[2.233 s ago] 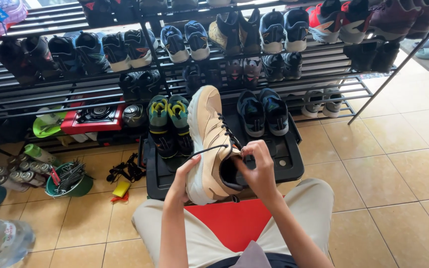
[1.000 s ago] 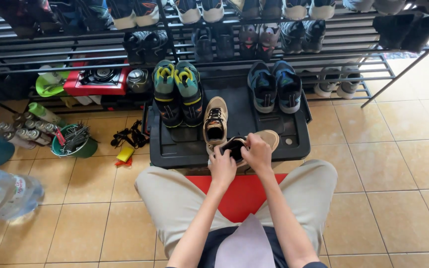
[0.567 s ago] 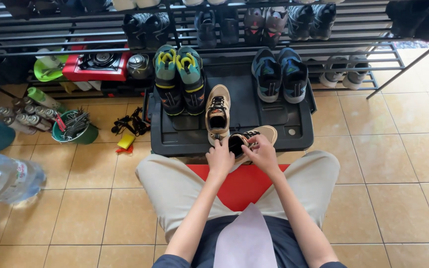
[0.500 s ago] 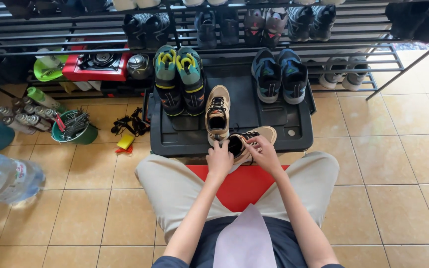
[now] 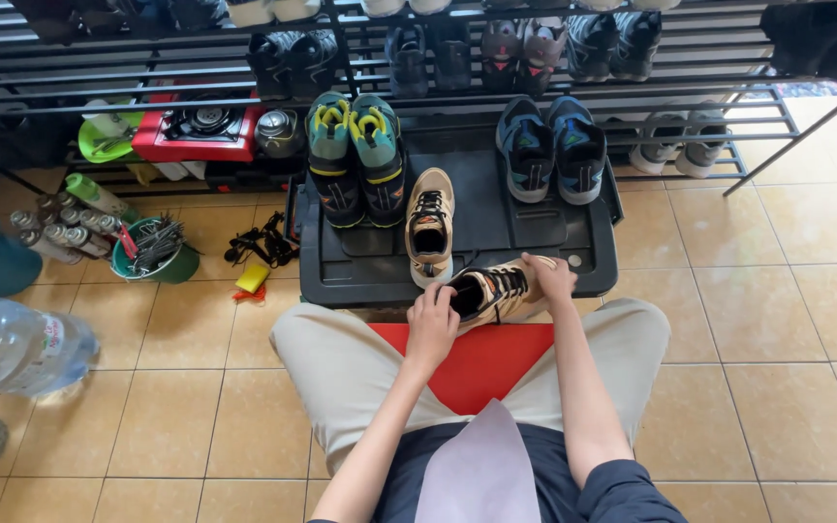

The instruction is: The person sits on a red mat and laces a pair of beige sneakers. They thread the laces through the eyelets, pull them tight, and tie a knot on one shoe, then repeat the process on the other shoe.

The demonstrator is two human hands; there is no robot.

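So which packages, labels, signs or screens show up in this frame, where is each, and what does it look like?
Clear plastic water bottle: lying on the tiled floor at far left; wrapped by a pale label with a red patch.
Green cylindrical canister: lying tilted by the rack's left foot; white band at one end.
No signs or screens in view.

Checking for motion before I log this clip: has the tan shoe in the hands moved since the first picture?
Yes. The tan shoe was held upright, toe up, over the black tray; now it lies low at the tray's near edge, held by both hands.
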